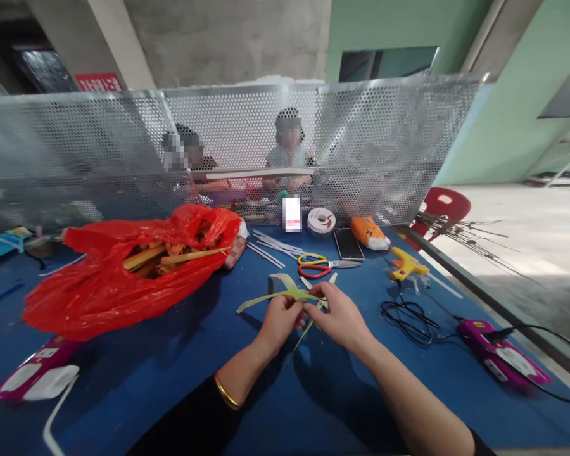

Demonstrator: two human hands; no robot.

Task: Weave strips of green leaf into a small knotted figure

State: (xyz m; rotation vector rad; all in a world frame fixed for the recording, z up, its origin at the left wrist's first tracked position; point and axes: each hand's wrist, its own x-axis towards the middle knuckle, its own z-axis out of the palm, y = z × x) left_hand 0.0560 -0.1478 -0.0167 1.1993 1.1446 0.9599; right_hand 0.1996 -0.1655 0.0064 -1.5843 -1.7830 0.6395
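Observation:
Pale green leaf strips (289,292), crossed so that their ends splay outward, are held above the blue table between both hands. My left hand (280,323) pinches the crossing from the near left side. Fingers of my right hand (335,310) are bent onto the strips at the right of the crossing. One strip hangs down between the hands, and its lower end is blurred. Just beyond the hands lie scissors (316,266) with red and yellow handles. White sticks (273,247) are scattered behind and to the left of the scissors.
A red plastic bag (99,272) of yellow-brown strips fills the left. To the right are a yellow glue gun (407,265), a black cable (411,320) and a purple power strip (501,358). A phone (348,244) and a ribbon spool (321,220) stand before the perforated screen (370,145); people sit behind it.

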